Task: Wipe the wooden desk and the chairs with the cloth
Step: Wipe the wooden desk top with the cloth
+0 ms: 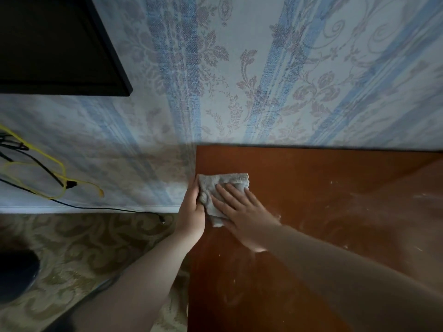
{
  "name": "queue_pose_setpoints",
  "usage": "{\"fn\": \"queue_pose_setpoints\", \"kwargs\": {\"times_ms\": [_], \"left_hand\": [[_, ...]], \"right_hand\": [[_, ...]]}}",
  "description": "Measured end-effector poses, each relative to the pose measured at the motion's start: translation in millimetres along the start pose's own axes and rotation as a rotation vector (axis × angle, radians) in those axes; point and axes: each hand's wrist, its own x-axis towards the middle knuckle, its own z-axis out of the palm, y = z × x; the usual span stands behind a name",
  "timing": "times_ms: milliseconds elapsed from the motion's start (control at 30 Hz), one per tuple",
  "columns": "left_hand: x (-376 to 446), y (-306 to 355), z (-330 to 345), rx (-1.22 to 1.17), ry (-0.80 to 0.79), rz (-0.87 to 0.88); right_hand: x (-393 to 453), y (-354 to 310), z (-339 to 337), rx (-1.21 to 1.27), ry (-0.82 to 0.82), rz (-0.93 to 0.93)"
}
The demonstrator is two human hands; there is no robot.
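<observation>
A small, crumpled grey cloth (221, 192) is seen lying on the reddish-brown wooden tabletop (311, 212), at its far left corner, close to the wall. The cloth is handled by both hands. The right hand (242, 214) is laid flat on top of it, fingers straight and slightly spread, so that the cloth is pressed against the wood; this grip is open, with nothing curled around. The left hand (191, 212) is placed at the left edge of the tabletop, and its fingers are curled around the left side of the cloth, which is gripped there. Both bare forearms are stretched in from the lower part of the view.

Pale smears and specks of dust are scattered over the wood to the right of the hands and in front of them.

Behind the tabletop, the wall is covered with pale wallpaper (263, 80) printed with blue stripes and faded floral scrolls. At the upper left, the corner of a flat black screen (60, 44) is mounted against it. Lower on the left, a yellow cable (57, 164) and thin black cables (107, 208) are hung and looped along the wall, near the white skirting. The floor beside the tabletop is covered with a beige carpet (72, 248) patterned in swirling leaves, and a dark rounded object (16, 274), too dim to be identified, is seen on it at the far left.
</observation>
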Motion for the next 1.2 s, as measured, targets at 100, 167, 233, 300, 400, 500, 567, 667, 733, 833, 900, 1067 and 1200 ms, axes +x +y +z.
{"fn": "queue_pose_setpoints", "kwargs": {"times_ms": [100, 167, 233, 300, 400, 500, 567, 667, 733, 833, 900, 1067, 1200], "left_hand": [[-4.9, -3.8, -11.5, 0.109, -0.045, 0.005], [-3.8, -5.0, -15.9, 0.134, -0.078, 0.007], [-2.0, -3.0, -17.0, 0.047, -0.081, -0.002], [-1.8, -0.9, -17.5, -0.06, -0.111, -0.023], [0.8, -2.7, -28.0, 0.093, -0.209, 0.021], [6.2, -2.4, -36.5, 0.295, -0.276, 0.032], [7.2, -2.9, -35.8, 0.305, -0.265, 0.037], [10.0, -7.3, -36.3, 0.199, -0.255, 0.033], [10.0, -7.3, -39.5, 0.242, -0.285, 0.048], [5.0, 0.0, -37.7, 0.49, -0.253, 0.095], [0.5, 3.6, -28.1, 0.657, -0.163, 0.142], [-7.8, 4.0, 5.5, 0.65, 0.151, 0.241], [-14.0, 3.1, 23.6, 0.71, 0.201, 0.223]], "right_hand": [[2.9, 31.6, -16.1, 0.081, -0.052, 0.108], [15.5, 11.9, -18.8, 0.195, 0.075, 0.277], [27.9, -25.7, -18.0, 0.254, 0.17, 0.353], [28.7, -49.5, -14.9, 0.242, 0.23, 0.286], [14.5, -27.9, -19.5, 0.142, 0.102, 0.085], [21.6, -8.6, -29.9, 0.142, 0.002, 0.109], [33.1, -27.0, -28.9, 0.21, 0.112, 0.276], [29.0, -60.1, -11.5, 0.24, 0.243, 0.277], [12.9, -44.1, -14.2, 0.174, 0.167, 0.051], [17.5, 7.9, -25.6, 0.045, 0.06, -0.015], [27.3, 23.4, -25.1, 0.113, 0.198, 0.259], [27.2, -14.2, -0.7, 0.249, 0.314, 0.165], [21.4, 39.0, -11.3, 0.156, 0.16, 0.006]]}}
